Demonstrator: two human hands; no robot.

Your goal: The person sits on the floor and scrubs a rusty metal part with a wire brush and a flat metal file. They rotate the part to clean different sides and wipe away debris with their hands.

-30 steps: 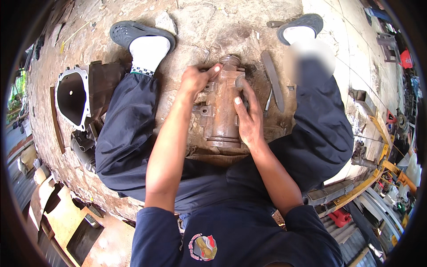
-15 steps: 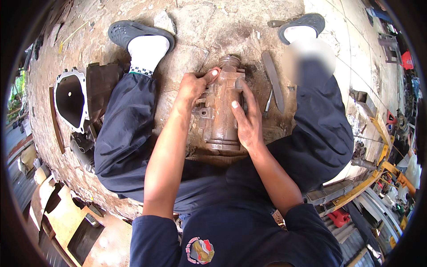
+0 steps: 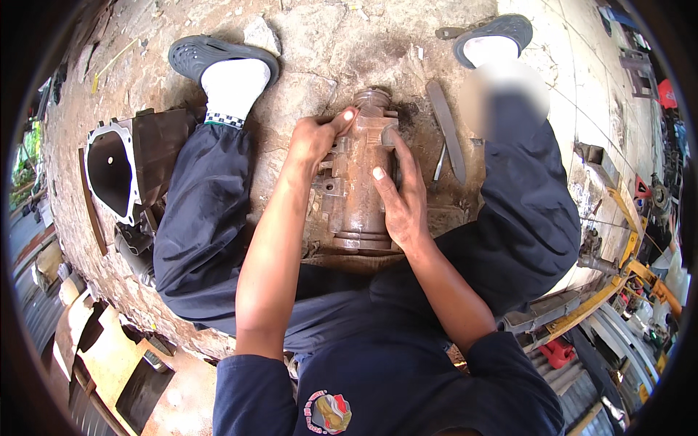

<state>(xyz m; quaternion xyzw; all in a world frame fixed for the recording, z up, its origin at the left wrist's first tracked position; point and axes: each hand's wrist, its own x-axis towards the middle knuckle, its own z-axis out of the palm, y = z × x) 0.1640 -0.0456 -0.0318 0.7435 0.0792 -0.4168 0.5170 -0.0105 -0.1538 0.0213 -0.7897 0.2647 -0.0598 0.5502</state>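
A brown, oil-stained cast-metal housing (image 3: 360, 190), roughly cylindrical with ribbed ends and side lugs, lies lengthwise on the floor between my legs. My left hand (image 3: 317, 138) grips its far left side, thumb laid over the top and the other fingers curled out of sight against the side. On the right side, my right hand (image 3: 405, 203) clasps the housing, thumb on top and fingers along the flank near a round boss. Right of the housing lie a flat grey metal bar (image 3: 446, 131) like a file and a thin rod-shaped tool (image 3: 440, 163).
A large hollow metal casing (image 3: 149, 156) stands beside my left leg, with a narrow strip (image 3: 92, 200) next to it. A pale stone (image 3: 262, 35) lies by my left shoe. To the right stands a yellow metal frame (image 3: 589, 301) among assorted parts.
Both hands keep nearly the same hold on the housing. The view has shifted slightly, and the housing's near end appears a little lower and further left.
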